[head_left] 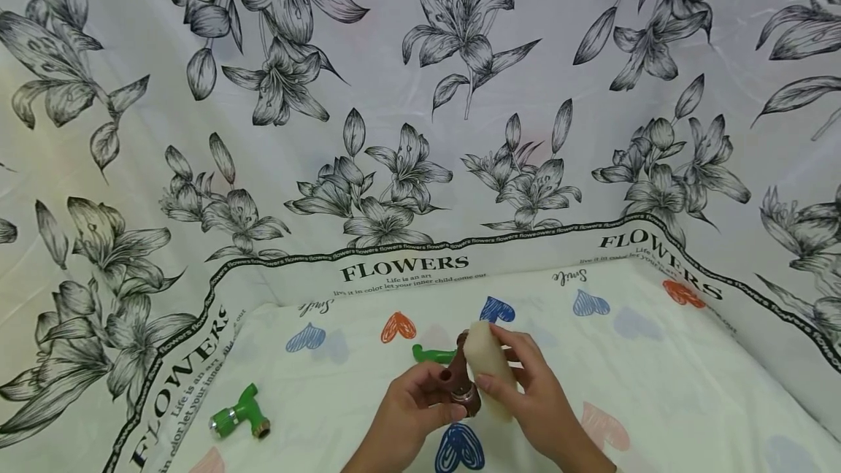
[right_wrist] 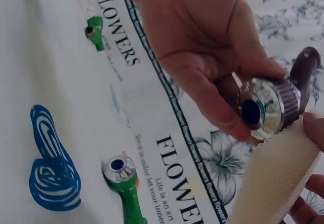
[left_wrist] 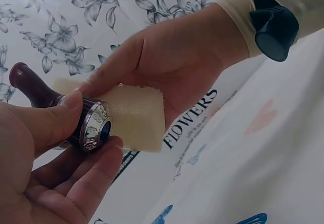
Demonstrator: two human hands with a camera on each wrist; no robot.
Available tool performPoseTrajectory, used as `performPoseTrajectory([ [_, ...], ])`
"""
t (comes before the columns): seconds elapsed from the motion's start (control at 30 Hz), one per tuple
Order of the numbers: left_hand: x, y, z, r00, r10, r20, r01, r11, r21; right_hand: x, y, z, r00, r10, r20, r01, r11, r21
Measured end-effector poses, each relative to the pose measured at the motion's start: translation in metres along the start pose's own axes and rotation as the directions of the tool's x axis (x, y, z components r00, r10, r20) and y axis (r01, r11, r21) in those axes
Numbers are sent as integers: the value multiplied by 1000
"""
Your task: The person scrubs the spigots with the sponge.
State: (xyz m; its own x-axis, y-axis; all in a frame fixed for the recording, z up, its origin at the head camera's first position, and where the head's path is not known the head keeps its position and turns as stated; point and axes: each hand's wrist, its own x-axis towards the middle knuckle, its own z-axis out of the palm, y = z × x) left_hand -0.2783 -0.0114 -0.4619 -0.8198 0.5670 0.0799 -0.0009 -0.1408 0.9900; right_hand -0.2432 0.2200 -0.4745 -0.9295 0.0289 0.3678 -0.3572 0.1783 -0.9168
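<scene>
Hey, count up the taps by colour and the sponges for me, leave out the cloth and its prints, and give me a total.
Green taps: 2
Brown tap: 1
Cream sponge: 1
Total: 4

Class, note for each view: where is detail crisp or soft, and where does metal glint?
Head: flower prints crisp; left wrist: dim overall, glints on the brown tap; right wrist: the tap's metal ring glints, upper-right flower prints soft.
</scene>
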Motion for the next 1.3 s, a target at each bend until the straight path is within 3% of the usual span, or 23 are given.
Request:
performPoseTrajectory([
  [0.2,2,-3,-2,998,-10,-64,7,999,-52,-6,-8,10,998,44,39,-45,998,47],
  [0.43,-1,-2,-8,990,-14,-140,0,995,-101,-13,-22,23,988,65,139,-74,995,60],
  [0.67,-2,1,-5,977,-18,-212,-2,996,-93,-14,-21,27,988,56,145,-65,996,60],
  [0.87,-3,1,-5,986,4,-165,-16,997,-70,-12,-12,25,992,67,109,-73,996,54],
  [1.03,-3,-1,-4,993,30,-115,-43,992,-115,-7,-5,21,993,77,92,-85,992,89],
  [1.3,-3,-2,-5,995,24,-99,-37,991,-129,-1,-1,17,986,153,68,-158,984,79],
])
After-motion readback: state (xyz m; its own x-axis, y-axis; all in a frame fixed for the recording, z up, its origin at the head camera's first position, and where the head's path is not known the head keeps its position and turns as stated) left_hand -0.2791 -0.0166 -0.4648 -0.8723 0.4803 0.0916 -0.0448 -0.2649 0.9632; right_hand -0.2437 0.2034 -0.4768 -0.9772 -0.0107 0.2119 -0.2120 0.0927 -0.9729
